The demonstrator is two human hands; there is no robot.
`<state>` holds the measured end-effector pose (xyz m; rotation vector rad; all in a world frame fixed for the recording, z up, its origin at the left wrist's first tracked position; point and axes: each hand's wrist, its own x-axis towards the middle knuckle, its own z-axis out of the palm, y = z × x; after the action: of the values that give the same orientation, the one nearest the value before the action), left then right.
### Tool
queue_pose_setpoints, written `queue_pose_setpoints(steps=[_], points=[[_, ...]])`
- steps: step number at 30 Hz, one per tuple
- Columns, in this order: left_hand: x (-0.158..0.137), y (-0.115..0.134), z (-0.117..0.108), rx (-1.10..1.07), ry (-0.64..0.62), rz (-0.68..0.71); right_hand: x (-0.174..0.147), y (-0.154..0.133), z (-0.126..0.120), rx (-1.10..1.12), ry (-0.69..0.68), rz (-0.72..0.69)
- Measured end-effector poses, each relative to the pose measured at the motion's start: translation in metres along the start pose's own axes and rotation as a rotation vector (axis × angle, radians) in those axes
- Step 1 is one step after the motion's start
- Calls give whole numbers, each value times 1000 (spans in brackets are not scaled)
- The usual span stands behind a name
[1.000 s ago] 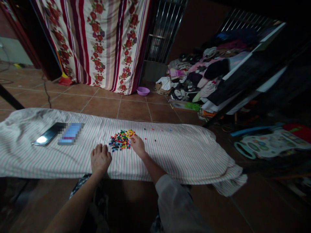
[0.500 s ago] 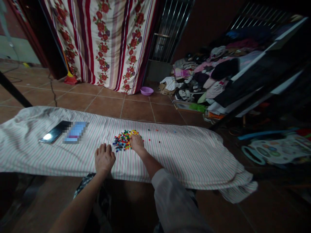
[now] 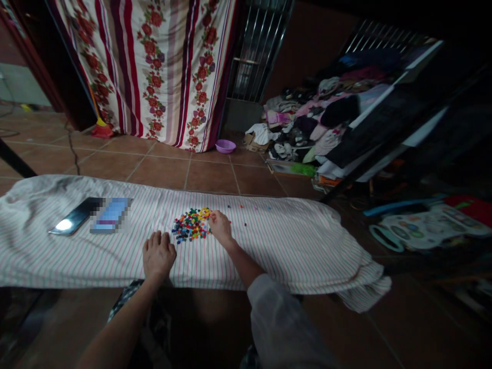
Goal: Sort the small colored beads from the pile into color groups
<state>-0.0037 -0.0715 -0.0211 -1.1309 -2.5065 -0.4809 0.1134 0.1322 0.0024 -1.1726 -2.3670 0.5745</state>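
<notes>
A pile of tiny coloured pieces (image 3: 191, 228), in red, yellow, green, blue and orange, lies on the striped cloth (image 3: 292, 246). At the pile's right edge is my right hand (image 3: 220, 227), thumb and fingers pinched together. Whatever is between those fingertips is too small to make out. My left hand (image 3: 158, 252) rests on the cloth just left of the pile, palm down with its fingers stretched out, holding nothing. Several single pieces sit apart to the right, among them an orange piece (image 3: 241, 206) and a dark piece (image 3: 245, 224).
Two phone-like devices lie on the cloth's left side, a dark one (image 3: 75, 218) and one with a blurred-out screen (image 3: 111, 215). On the tiled floor beyond stand a purple basin (image 3: 225, 146) and a broom (image 3: 101, 128). Heaped clothes (image 3: 303, 120) fill the back right.
My right hand has shifted from over the pile to its right edge, uncovering more yellow pieces. My left hand keeps its place on the cloth. The view has turned slightly.
</notes>
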Motion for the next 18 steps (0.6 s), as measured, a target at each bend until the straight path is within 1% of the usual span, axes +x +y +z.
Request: queue_pose_setpoints(steps=[3,6,10,12,14,18], points=[[0,1,-3,16,1,6,-3,33,-23,9,78,70],[0,3,-6,28,-7,5,-8,73,-51,-11,148,194],[0,4,-8,48,-12,6,-16,123,-81,-88,168,341],[0,4,-8,58,-17,9,-18,142,-90,-105,158,376],[1,3,-8,70,-26,12,-19,155,-95,-104,147,380],[1,4,-10,86,-54,7,-17,166,-97,-115,133,402]])
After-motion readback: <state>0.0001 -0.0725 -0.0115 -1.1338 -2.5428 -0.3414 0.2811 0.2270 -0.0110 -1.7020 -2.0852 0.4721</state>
